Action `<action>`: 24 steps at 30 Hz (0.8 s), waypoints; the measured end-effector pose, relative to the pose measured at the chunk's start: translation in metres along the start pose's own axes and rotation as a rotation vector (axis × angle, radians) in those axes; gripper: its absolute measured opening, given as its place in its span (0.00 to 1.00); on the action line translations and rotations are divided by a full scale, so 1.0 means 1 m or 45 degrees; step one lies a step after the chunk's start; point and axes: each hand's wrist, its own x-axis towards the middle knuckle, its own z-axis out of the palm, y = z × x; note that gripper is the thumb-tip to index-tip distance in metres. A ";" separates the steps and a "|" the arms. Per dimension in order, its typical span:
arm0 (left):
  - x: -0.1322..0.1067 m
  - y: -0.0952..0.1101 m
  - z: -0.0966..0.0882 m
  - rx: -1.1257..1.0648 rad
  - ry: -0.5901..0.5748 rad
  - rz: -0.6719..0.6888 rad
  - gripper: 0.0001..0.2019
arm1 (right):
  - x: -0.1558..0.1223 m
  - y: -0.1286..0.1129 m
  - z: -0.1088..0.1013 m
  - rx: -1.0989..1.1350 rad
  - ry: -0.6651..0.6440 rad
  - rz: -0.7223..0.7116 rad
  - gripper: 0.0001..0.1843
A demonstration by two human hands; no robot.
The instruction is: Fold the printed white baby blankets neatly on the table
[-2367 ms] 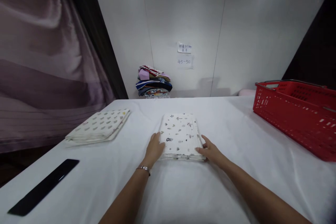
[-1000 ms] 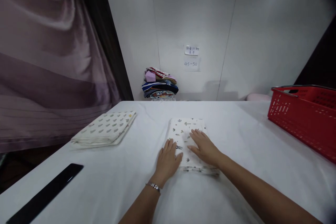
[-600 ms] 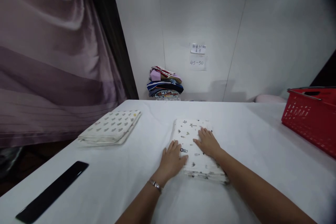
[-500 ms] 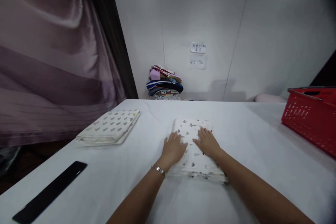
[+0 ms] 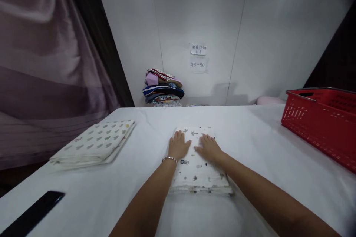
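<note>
A folded white cloth with small dark prints (image 5: 198,176) lies on the white table (image 5: 250,148) in front of me. My left hand (image 5: 178,146) rests flat on its far left part, fingers stretched out, a thin bracelet on the wrist. My right hand (image 5: 208,148) lies flat beside it on the far right part of the same cloth, fingers spread. Neither hand grips anything.
A second folded printed cloth (image 5: 93,145) lies at the left of the table. A black flat bar (image 5: 30,215) sits near the left front edge. A red plastic basket (image 5: 322,122) stands at the right. A stack of folded clothes (image 5: 162,88) rests against the back wall.
Both hands have slid from the cloth's near sides onto its top and then toward its far end. The cloth now lies closer to me in view.
</note>
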 end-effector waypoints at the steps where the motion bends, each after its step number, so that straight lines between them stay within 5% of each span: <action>1: 0.000 0.000 0.000 0.008 0.004 -0.001 0.32 | 0.006 0.001 -0.003 -0.008 0.007 0.027 0.40; 6: 0.001 0.001 0.000 0.005 -0.009 -0.012 0.32 | 0.028 0.017 0.001 -0.055 0.047 0.188 0.39; 15: 0.001 -0.001 -0.005 -0.108 -0.008 0.003 0.30 | 0.025 0.020 0.001 0.042 0.010 0.186 0.36; 19: -0.005 -0.006 -0.012 -0.249 0.044 -0.081 0.27 | -0.004 0.019 -0.005 0.160 -0.039 0.129 0.33; 24: -0.035 -0.014 -0.028 -0.318 0.056 -0.272 0.26 | -0.071 0.020 0.005 0.449 -0.044 0.071 0.39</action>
